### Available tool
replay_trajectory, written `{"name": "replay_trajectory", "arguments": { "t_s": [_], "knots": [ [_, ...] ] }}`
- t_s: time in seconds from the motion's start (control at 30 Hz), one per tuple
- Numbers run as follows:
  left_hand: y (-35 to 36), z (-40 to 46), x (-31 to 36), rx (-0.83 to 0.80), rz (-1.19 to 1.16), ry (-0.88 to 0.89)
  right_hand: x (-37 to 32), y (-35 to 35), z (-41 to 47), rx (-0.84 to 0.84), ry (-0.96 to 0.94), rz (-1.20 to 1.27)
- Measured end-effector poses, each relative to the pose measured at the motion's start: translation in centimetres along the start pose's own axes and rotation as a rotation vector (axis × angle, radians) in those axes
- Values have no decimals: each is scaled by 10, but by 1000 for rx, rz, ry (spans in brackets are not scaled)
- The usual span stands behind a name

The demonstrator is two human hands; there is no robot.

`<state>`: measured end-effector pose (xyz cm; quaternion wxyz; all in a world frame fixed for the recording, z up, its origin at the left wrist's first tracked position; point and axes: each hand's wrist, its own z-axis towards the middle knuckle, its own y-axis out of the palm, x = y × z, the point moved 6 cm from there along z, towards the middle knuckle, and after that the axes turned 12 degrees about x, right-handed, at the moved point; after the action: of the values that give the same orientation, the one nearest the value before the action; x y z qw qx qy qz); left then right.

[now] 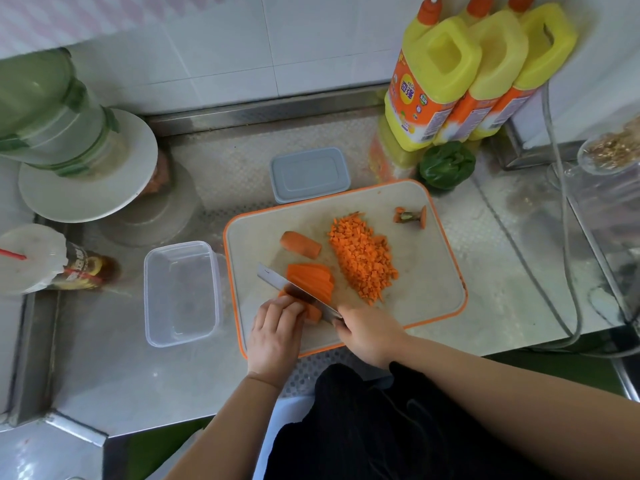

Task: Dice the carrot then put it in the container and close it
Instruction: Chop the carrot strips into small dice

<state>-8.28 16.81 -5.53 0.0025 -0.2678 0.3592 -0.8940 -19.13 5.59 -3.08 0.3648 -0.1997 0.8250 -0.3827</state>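
Note:
On the orange-rimmed cutting board (426,282) lies a pile of diced carrot (362,258). A carrot chunk (300,243) rests to its left, and a carrot stem end (411,216) lies at the far right. My left hand (277,330) holds down a carrot piece (314,311) whose cut slices (311,280) fan out beyond the blade. My right hand (367,334) grips the knife (277,282), its blade set into that carrot. The clear container (181,292) sits open left of the board, and its grey lid (309,174) lies behind the board.
Three yellow bottles (460,74) and a green pepper (446,166) stand at the back right. A white plate (86,188) under a green-trimmed jar (52,112) and a cup with a straw (31,258) stand at the left. A cable (568,271) crosses the steel counter (138,375) at the right.

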Motion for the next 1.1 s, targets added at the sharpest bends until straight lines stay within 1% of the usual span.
{"name": "replay_trajectory", "arguments": {
  "t_s": [0.13,0.4,0.53,0.73,0.97,1.1],
  "knots": [
    [5,-2,-3,15,-7,-13,2,-6,1,1,66,14],
    [7,-11,-2,52,18,-26,-9,-9,-6,22,-12,-61],
    [6,-14,-1,58,24,-5,-11,-6,-7,26,-5,-96],
    [4,-14,1,56,30,13,-10,-8,-11,5,31,-53],
    [1,-15,-2,46,-20,20,-20,-20,-18,45,-10,-92],
    [1,-14,-2,57,-35,-8,-26,-19,-25,63,-40,-126]
  ]
}}
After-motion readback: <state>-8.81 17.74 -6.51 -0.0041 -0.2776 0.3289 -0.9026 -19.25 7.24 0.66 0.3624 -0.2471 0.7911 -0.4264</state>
